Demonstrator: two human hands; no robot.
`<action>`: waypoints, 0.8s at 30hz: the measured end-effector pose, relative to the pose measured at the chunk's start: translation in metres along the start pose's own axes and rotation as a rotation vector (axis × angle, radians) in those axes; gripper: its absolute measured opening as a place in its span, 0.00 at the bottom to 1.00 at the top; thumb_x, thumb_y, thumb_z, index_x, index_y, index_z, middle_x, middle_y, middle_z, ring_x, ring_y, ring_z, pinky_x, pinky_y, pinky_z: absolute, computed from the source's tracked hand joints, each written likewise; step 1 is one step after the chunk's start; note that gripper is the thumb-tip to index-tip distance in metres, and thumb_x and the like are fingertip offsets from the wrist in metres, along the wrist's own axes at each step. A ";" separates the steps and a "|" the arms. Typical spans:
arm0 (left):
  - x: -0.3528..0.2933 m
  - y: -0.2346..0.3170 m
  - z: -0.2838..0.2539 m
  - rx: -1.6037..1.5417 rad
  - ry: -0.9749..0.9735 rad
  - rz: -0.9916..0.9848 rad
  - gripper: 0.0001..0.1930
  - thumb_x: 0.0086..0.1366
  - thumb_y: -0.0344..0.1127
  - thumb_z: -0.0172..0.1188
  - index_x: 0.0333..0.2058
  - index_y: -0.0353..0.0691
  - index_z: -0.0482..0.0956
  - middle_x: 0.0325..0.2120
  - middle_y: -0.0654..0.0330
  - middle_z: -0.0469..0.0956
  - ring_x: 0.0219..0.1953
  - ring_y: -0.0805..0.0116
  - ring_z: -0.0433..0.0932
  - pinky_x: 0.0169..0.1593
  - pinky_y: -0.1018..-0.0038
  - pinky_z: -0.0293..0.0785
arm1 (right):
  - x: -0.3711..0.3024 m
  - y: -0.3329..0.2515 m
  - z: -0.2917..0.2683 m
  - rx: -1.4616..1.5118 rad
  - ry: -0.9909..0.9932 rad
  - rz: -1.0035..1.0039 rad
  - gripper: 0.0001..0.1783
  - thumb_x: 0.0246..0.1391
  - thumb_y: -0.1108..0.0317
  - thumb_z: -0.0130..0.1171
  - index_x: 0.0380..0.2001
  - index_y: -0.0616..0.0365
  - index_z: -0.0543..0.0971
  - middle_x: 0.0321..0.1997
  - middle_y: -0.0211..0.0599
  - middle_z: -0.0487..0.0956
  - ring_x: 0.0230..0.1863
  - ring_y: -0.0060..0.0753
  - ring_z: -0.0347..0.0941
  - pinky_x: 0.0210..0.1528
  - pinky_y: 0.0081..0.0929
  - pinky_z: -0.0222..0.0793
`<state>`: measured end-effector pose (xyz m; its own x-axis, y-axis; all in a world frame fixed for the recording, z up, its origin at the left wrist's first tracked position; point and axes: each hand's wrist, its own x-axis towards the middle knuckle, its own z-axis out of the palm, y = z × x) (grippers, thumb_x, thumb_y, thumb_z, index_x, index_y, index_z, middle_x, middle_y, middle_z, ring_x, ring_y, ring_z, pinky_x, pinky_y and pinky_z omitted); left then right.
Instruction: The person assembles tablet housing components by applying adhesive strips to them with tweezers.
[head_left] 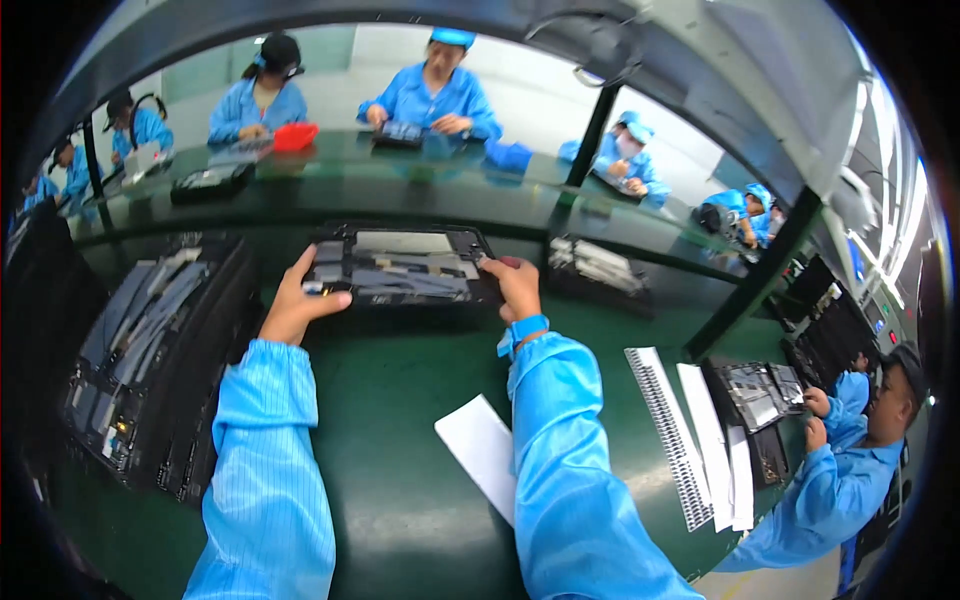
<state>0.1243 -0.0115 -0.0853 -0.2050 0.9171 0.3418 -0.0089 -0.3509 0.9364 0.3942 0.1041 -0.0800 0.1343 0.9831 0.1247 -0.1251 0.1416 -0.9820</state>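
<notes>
Both my hands hold a black tray (425, 301) in front of me, above the far part of the green bench (400, 400). In it lies a flat electronic assembly (410, 270) with grey strips and a pale rectangular panel. My left hand (298, 303) grips the tray's left end, thumb along the near edge. Closed on the right end is my right hand (517, 288), its wrist in a blue band (526, 330). To the left rises a stack of black trays (205, 400), the top one bearing a similar assembly (140, 330). Another tray with pale parts (600, 268) lies to the right.
White paper (475, 450) lies beside my right forearm. Farther right are a strip with black marks (668, 440) and white strips (705, 435). A co-worker (850, 470) handles a device there. A dark post (750, 280) stands nearby; people work across the bench.
</notes>
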 end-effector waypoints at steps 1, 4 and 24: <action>-0.005 0.007 0.007 -0.035 0.016 0.036 0.42 0.43 0.24 0.66 0.58 0.30 0.55 0.52 0.51 0.63 0.53 0.63 0.64 0.57 0.73 0.57 | -0.003 -0.011 -0.001 0.122 -0.001 -0.017 0.31 0.32 0.67 0.69 0.40 0.73 0.68 0.37 0.42 0.72 0.37 0.32 0.69 0.39 0.27 0.66; -0.014 0.038 0.024 -0.158 0.106 0.152 0.40 0.45 0.28 0.67 0.56 0.32 0.58 0.48 0.55 0.66 0.50 0.66 0.66 0.55 0.74 0.60 | -0.020 -0.053 -0.012 0.152 -0.060 -0.109 0.34 0.33 0.67 0.69 0.43 0.72 0.67 0.40 0.42 0.71 0.40 0.31 0.68 0.41 0.26 0.65; -0.199 0.061 0.137 0.800 -1.015 0.596 0.30 0.50 0.51 0.61 0.47 0.37 0.68 0.48 0.46 0.67 0.55 0.48 0.62 0.56 0.55 0.57 | -0.194 -0.146 -0.269 0.276 0.097 -0.132 0.14 0.46 0.74 0.55 0.39 0.67 0.74 0.39 0.39 0.76 0.42 0.32 0.71 0.50 0.27 0.65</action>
<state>0.2988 -0.1893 -0.0856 0.8009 0.5280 0.2823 0.4449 -0.8403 0.3097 0.6505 -0.1385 0.0012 0.2585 0.9402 0.2217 -0.3604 0.3067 -0.8809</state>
